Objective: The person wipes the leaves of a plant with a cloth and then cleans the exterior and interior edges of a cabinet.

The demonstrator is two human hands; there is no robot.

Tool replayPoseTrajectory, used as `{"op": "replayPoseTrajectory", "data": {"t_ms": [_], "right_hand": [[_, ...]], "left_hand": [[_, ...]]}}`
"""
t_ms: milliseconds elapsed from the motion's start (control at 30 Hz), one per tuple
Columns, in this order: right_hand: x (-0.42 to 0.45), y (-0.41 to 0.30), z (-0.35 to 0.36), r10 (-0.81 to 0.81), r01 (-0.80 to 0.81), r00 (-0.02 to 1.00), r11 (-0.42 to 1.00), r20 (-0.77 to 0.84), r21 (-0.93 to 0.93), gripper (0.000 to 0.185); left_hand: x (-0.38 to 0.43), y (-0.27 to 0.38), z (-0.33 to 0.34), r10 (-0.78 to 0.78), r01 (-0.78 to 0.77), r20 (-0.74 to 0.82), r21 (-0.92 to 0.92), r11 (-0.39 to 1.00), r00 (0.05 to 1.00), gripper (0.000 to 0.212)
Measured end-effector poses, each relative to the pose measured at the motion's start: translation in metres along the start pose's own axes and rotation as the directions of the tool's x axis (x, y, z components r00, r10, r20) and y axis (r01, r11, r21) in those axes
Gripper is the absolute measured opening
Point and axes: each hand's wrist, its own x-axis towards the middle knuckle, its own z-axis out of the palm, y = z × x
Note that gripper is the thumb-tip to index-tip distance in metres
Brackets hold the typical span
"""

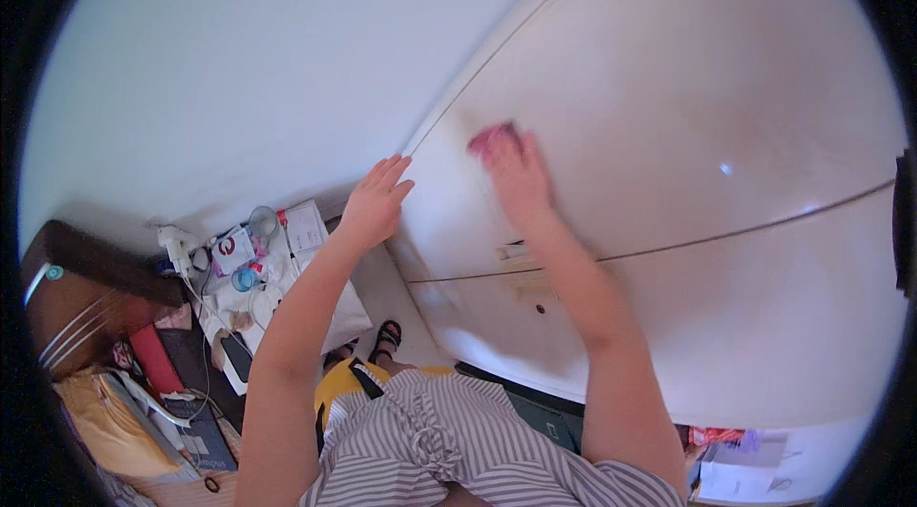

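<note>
A pink cloth (493, 138) lies pressed against the white cabinet door (645, 113), with my right hand (519, 174) on it, slightly blurred. My left hand (376, 203) is raised near the door's left edge, fingers extended and apart, with nothing in it; whether its fingertips touch the edge is unclear. Below my right hand, a small handle recess (513, 252) sits just above the seam between two door panels. A round keyhole lock (540, 308) shows on the panel under the seam, beside my right forearm.
On the left, a small covered table (344, 321) holds a glass (263, 222), a blue cup (245, 279), cables and a dark phone (235, 356). A white plug adapter (175, 245) is at the wall. Books and a yellowish package (118, 428) lie lower left. A green case (548, 421) stands beside my clothing.
</note>
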Motion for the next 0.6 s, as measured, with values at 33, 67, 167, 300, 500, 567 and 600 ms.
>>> {"op": "replayPoseTrajectory", "data": {"t_ms": [33, 67, 167, 300, 500, 567, 600], "right_hand": [[-0.004, 0.022, -0.019, 0.069, -0.070, 0.996, 0.997, -0.058, -0.013, 0.047], [-0.013, 0.046, -0.038, 0.167, -0.170, 0.978, 0.985, -0.125, -0.017, 0.047], [-0.034, 0.103, -0.102, 0.451, -0.466, 0.811, 0.883, -0.372, 0.054, 0.048], [-0.048, 0.085, -0.096, 0.536, -0.556, 0.759, 0.829, -0.370, 0.061, 0.049], [-0.096, -0.038, -0.001, 0.073, -0.077, 0.996, 0.991, 0.047, 0.109, 0.050], [-0.111, -0.026, -0.027, 0.115, -0.115, 0.993, 0.993, -0.025, 0.014, 0.045], [-0.117, -0.015, -0.037, 0.190, -0.190, 0.982, 0.982, -0.022, -0.002, 0.047]], "left_hand": [[0.009, 0.006, -0.001, -0.003, 0.003, -0.006, -0.008, 1.000, 1.000, 0.035], [0.017, 0.014, 0.001, 0.013, -0.013, -0.001, -0.019, 1.000, 1.000, 0.035], [0.029, 0.028, 0.000, 0.059, -0.060, -0.023, -0.036, 0.998, 0.998, 0.036], [0.028, 0.039, 0.017, 0.103, -0.103, -0.011, -0.106, 0.989, 0.995, 0.038], [0.003, 0.036, 0.017, 0.137, -0.120, 0.091, -0.170, 0.978, 0.986, 0.042], [-0.008, 0.031, 0.015, 0.118, -0.095, 0.145, -0.158, 0.983, 0.982, 0.043], [-0.011, 0.029, 0.016, 0.105, -0.082, 0.156, -0.144, 0.986, 0.982, 0.042]]}}
